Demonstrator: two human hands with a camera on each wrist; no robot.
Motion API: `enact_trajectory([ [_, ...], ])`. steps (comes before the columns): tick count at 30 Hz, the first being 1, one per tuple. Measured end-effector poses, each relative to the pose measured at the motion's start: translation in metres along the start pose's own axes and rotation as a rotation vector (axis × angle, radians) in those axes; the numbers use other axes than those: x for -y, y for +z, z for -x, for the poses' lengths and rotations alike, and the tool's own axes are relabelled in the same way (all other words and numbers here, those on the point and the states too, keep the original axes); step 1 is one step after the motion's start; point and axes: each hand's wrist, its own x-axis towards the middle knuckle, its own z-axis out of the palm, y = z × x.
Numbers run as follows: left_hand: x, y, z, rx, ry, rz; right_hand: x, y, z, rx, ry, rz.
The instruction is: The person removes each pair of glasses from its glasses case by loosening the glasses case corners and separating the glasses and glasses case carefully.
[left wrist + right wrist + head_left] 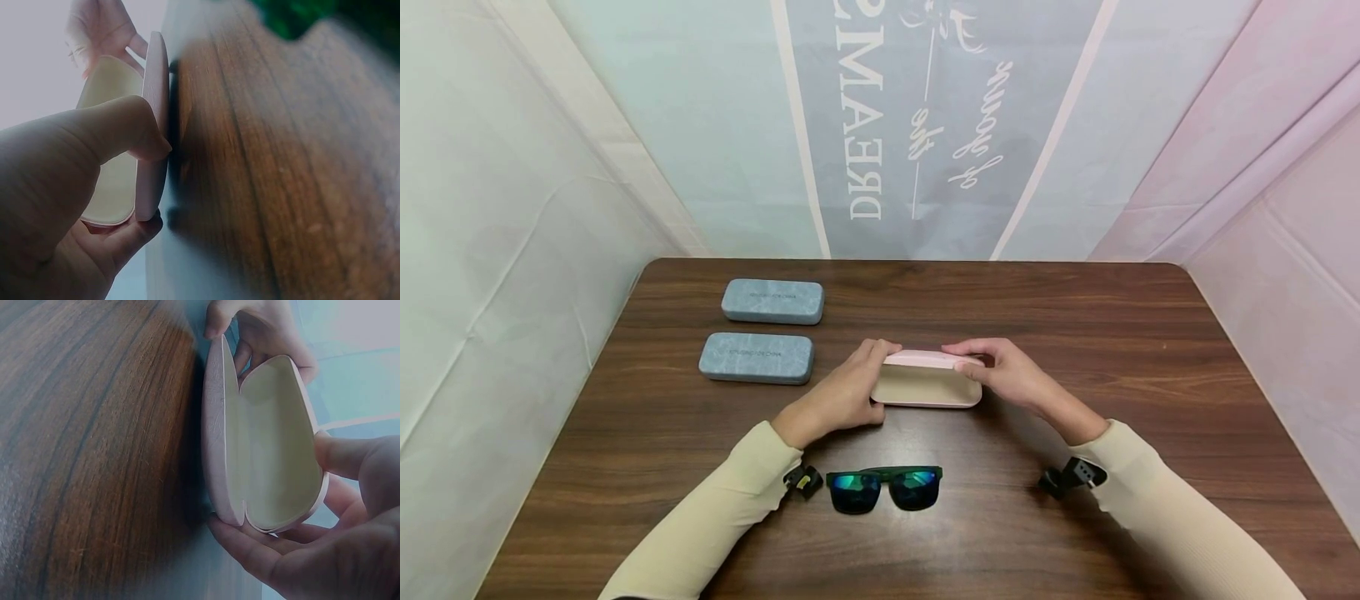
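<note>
Pink case: a long, rounded, pink-shelled glasses case with a smooth cream lining (927, 388), partly opened with its mouth facing the person, held between the two hands at the middle of the counter; whether its underside touches the wood cannot be told.
Left hand: the left hand (842, 387) grips the case's left end, thumb over the near lower shell.
Right hand: the right hand (1003, 372) holds the right end, thumb on the raised half's rim, other fingers around the outside.
Sunglasses: dark-framed sunglasses with shiny blue-green lenses (885, 476) lie nearer the person, lenses facing the person.
Blue cases: a blue-grey, marbled, lettered oblong case (756, 358) lies closed just left of the left hand; a matching closed case (772, 302) lies beyond it, apart.
Counter: dark brown wood-grained counter (1090, 333).
Sleeves: cream long sleeves (722, 492) on both arms.
Backdrop: pale hanging cloth with white lettering (917, 125).
</note>
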Motion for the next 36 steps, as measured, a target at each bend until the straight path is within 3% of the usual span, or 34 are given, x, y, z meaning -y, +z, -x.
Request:
enact_trajectory([
  [36,-0.0015,-0.0037,-0.0002,0.006,0.040,0.003,0.0017,-0.0036,0.0022,0.044,-0.069,0.015],
])
